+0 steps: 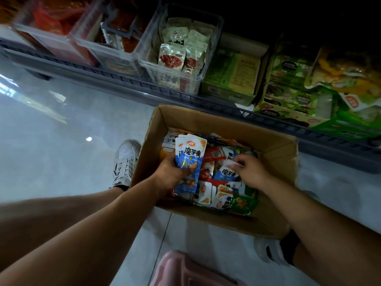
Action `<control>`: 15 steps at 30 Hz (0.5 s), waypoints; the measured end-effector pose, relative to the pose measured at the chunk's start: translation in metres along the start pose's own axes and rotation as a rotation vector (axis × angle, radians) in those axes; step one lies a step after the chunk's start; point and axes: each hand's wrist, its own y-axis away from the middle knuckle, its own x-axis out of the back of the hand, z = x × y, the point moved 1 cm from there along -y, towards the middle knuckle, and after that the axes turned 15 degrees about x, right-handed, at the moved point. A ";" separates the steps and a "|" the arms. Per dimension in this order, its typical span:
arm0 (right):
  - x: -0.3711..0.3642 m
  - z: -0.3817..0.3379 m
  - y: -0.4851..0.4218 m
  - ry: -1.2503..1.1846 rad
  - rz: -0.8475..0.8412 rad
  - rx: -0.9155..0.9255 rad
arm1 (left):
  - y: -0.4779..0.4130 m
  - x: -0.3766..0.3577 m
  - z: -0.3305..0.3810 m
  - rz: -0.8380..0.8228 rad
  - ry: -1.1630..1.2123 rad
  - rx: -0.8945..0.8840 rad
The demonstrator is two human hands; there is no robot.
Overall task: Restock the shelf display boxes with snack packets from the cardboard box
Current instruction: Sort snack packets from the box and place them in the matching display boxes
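The left hand's (pixel 169 176) fingers are mostly hidden behind the blue packets (pixel 189 155), the right hand's (pixel 251 172) fingertips (pixel 235 162) blur over the cardboard box (pixel 274 149), and the blurred red packets (pixel 51 19) are cut off by the upper edge.

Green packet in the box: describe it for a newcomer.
Find the open cardboard box on the floor. At its near edge, below the right hand, lies the green packet. Its white-and-green front bears an orange picture; neighbours are blue or red.
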 end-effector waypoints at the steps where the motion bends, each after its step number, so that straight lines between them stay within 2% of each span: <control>1: 0.008 -0.005 0.004 -0.040 0.030 0.024 | 0.001 -0.001 0.000 0.004 -0.005 -0.007; 3: 0.025 -0.016 0.011 -0.093 0.052 0.089 | 0.002 -0.002 0.000 0.020 -0.025 -0.033; 8: 0.059 -0.051 0.028 -0.034 0.036 0.261 | 0.009 -0.003 0.003 -0.008 -0.034 -0.059; 10: 0.064 -0.061 0.029 -0.090 0.030 0.256 | 0.014 -0.006 0.005 -0.041 -0.023 -0.065; 13: 0.055 -0.072 0.028 -0.187 -0.063 0.223 | 0.017 -0.013 0.007 -0.093 0.072 -0.012; 15: 0.044 -0.075 0.026 -0.276 -0.046 0.220 | 0.019 -0.017 0.008 -0.144 0.151 0.032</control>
